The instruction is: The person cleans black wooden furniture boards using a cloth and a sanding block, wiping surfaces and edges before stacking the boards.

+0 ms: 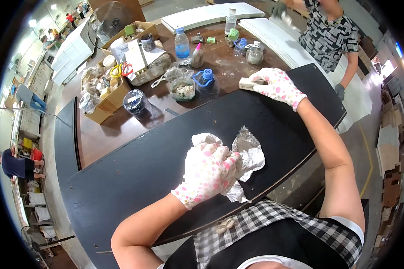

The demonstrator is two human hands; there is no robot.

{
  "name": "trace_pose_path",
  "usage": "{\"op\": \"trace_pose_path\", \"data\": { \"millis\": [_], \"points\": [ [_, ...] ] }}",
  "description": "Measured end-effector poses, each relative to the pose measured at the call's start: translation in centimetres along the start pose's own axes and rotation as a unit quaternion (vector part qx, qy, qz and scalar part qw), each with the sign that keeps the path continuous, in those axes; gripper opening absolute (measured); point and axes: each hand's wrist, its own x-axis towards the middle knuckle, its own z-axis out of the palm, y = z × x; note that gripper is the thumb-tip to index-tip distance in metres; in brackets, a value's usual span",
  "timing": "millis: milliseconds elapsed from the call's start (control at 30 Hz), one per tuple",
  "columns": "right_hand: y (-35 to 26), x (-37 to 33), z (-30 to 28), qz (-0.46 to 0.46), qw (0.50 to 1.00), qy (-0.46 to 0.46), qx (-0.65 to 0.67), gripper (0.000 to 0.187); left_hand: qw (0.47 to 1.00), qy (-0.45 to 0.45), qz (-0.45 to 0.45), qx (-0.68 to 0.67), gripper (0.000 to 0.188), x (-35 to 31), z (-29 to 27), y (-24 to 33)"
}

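Note:
A large black curved board (134, 179) lies across the table in front of me. My left hand (206, 172), in a white glove with pink spots, is closed on a crumpled white and grey cloth (251, 157) over the board's middle. Parts of the cloth stick out on both sides of the fingers. My right hand (278, 87), gloved alike, is at the board's far right edge. Its fingers are closed around a small pale block (247, 84), perhaps a sanding block. Several small holes dot the board.
Beyond the board, the brown table (157, 96) carries a blue-capped water bottle (182, 48), a dark round can (135, 102), a plastic tub (182, 89) and a cluttered cardboard box (104, 105) with scissors (121, 70). Another person (330, 33) stands by white panels (278, 45) at the far right.

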Motion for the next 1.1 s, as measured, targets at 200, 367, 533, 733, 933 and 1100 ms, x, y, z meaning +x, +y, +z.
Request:
{"op": "trace_pose_path", "data": {
  "millis": [200,367,533,733,933,1100],
  "points": [
    [-2.4,1.2,2.4,-0.106,0.994,-0.02,0.021,0.032,0.999,0.03,0.013,-0.013,0.034,1.8,0.3,0.7],
    [6.0,-1.0,-2.7,-0.022,1.0,0.004,-0.009,0.041,1.0,0.008,-0.023,-0.003,0.033,2.6,-0.5,2.1],
    [12.8,-2.3,-5.1,0.032,0.999,0.035,-0.014,0.044,1.0,-0.026,0.006,-0.004,0.042,7.6,2.8,4.4],
    [14.0,-2.1,-4.1,-0.056,0.997,0.004,-0.046,0.032,0.999,-0.023,0.026,-0.024,0.033,12.2,5.9,6.4],
    [21.8,-3.5,-8.4,0.074,0.989,0.02,-0.123,0.036,0.999,-0.022,0.022,-0.012,0.034,13.5,7.2,7.2],
    [19.0,-2.9,-5.1,-0.017,0.999,0.015,-0.032,0.034,0.999,-0.032,0.036,-0.018,0.033,15.9,8.4,8.1]
  ]
}}
